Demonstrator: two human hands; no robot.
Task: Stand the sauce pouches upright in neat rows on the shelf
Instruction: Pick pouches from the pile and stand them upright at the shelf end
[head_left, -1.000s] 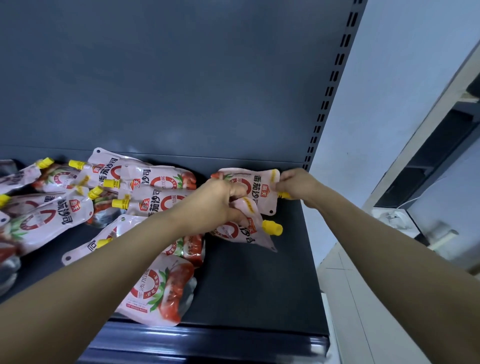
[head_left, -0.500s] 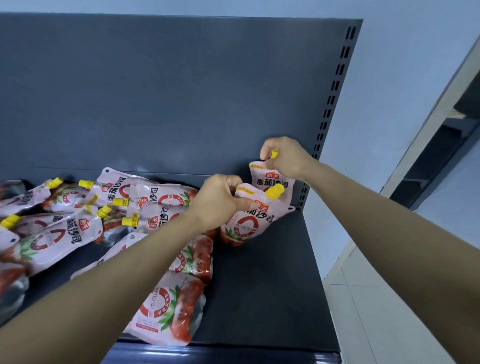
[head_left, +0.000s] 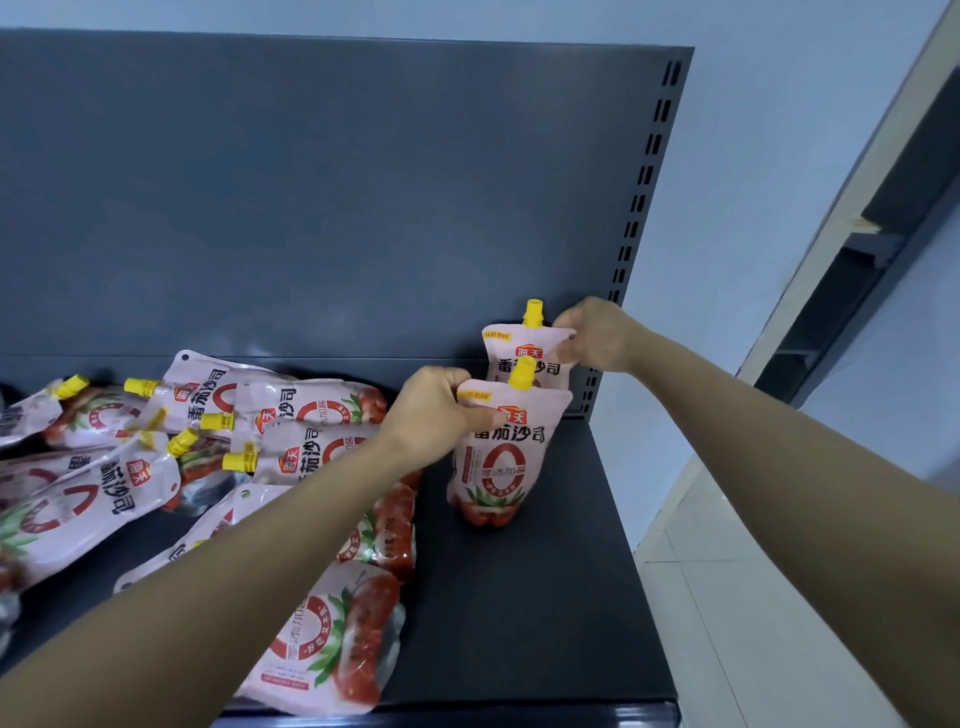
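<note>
A heap of pink yellow-capped plastic sauce pouches (head_left: 291, 441) lies flat on the dark grey metal shelf (head_left: 545, 597). The left hand (head_left: 431, 410), arm outstretched, pinches the front upright pouch (head_left: 501, 457) at its top left corner. The right hand (head_left: 592, 332) pinches the rear upright pouch (head_left: 524, 353) by its top right corner, just behind.

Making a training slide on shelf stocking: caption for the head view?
Left hand and right hand each stand a sauce pouch upright at the shelf's right end.
</note>
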